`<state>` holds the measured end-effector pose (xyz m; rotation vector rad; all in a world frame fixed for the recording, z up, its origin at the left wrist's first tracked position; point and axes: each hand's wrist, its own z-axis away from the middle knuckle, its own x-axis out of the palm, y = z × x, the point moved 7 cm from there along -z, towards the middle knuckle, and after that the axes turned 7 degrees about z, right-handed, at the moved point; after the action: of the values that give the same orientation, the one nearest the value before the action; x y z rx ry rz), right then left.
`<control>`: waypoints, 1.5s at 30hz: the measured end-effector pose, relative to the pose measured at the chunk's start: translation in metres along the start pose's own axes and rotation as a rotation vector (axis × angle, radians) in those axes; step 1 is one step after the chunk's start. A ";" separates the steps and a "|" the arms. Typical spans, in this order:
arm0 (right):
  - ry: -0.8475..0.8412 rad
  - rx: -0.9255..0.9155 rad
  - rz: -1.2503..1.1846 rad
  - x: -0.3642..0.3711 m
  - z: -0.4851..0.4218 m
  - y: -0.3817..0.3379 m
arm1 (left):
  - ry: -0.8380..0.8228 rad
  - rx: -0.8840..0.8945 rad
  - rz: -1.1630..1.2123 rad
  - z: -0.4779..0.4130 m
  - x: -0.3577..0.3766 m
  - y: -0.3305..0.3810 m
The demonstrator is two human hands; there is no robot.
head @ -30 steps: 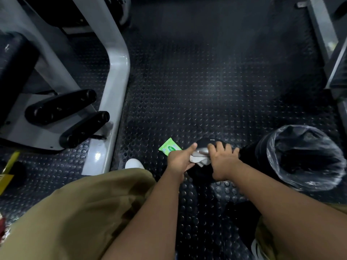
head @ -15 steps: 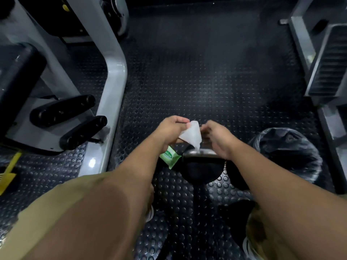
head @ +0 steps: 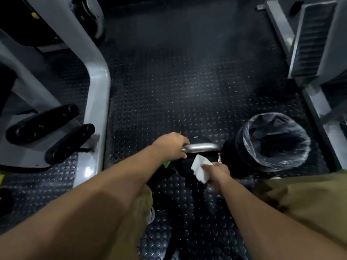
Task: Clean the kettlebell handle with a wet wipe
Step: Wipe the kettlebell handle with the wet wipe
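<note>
Lined bin just right of the right-hand fingers; kettlebell on studded floor, steel handle just beyond them. Left hand curled round the handle's left end; right hand pinches wet wipe at fingertips, clear of the handle; green packet under left wrist.

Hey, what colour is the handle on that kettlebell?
Silver: the kettlebell handle looks like shiny metal, clearest in the head view.

I'm in a gym: studded rubber flooring beyond my left hand, an exercise machine with padded rollers to its left, a kettlebell beneath it.
</note>
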<state>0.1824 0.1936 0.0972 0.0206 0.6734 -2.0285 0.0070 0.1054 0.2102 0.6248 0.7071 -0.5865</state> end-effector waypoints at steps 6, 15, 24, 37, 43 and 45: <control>0.130 -0.177 -0.112 0.020 -0.007 -0.020 | 0.076 0.031 -0.154 -0.018 0.019 -0.002; -0.147 -0.269 -0.072 0.087 -0.006 -0.028 | 0.123 0.028 -0.034 -0.035 0.022 -0.019; -0.231 -0.225 -0.117 0.091 0.003 -0.034 | 0.150 0.021 -0.021 -0.036 0.024 -0.020; -0.261 -0.560 0.480 0.091 0.001 -0.029 | 0.122 0.040 -0.065 -0.034 0.026 -0.015; -0.403 -0.163 -0.163 0.088 -0.005 -0.031 | 0.127 0.034 -0.065 -0.035 0.027 -0.015; -0.450 -0.054 -0.419 0.084 -0.008 -0.027 | 0.104 0.026 -0.076 -0.036 0.027 -0.014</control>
<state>0.1135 0.1409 0.0790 -0.6371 0.4674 -2.2983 -0.0003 0.1131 0.1641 0.6580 0.8245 -0.6375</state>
